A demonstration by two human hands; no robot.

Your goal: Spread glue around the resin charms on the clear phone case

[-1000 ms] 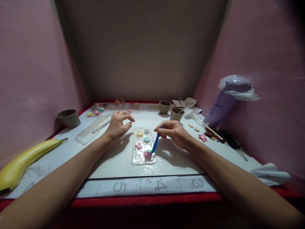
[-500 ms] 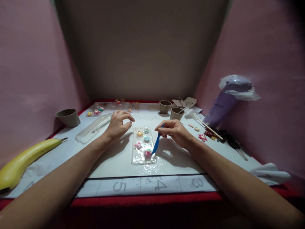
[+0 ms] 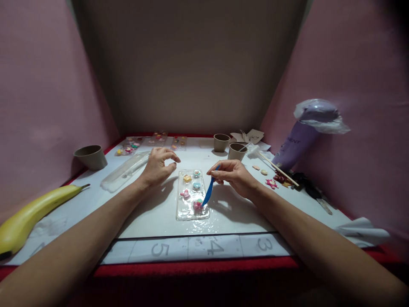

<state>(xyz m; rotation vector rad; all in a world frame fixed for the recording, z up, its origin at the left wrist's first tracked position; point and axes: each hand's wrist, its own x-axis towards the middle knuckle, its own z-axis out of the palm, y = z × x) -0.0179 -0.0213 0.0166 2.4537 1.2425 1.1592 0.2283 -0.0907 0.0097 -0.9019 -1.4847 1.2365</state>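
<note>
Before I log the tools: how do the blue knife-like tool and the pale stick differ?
The blue knife-like tool widens into a blade; the pale stick is straight and thin. The blue knife-like tool is in the right hand, tip at the pink-and-green charm; the pale stick is unheld. Both are long and slender.

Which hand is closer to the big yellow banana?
The left. The left hand is to the right of the banana and farther back; the right hand, holding a blue tool, is much farther right, past the clear case.
</note>
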